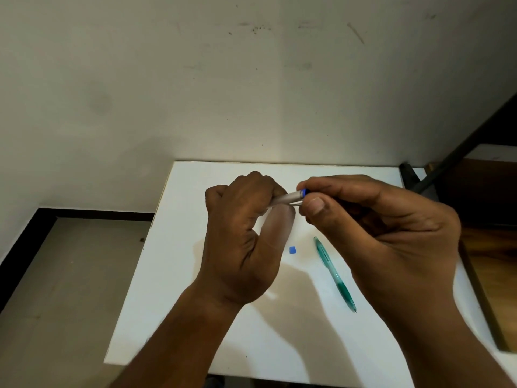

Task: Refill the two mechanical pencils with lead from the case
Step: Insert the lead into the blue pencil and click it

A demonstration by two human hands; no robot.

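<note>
My left hand (246, 233) grips a silver mechanical pencil (288, 198) above the white table (173, 289); most of its barrel is hidden in the fist. My right hand (377, 228) pinches the pencil's blue top end (302, 192) between thumb and fingers. A small blue cap (293, 250) lies on the table below the hands. A green translucent mechanical pencil (334, 273) lies to its right, partly under my right hand. The lead case is not in view.
The table's far edge meets a pale, scuffed wall (251, 79). A grey floor (64, 289) lies to the left. A dark slanted bar (453, 158) and wooden surface (489, 247) stand at the right.
</note>
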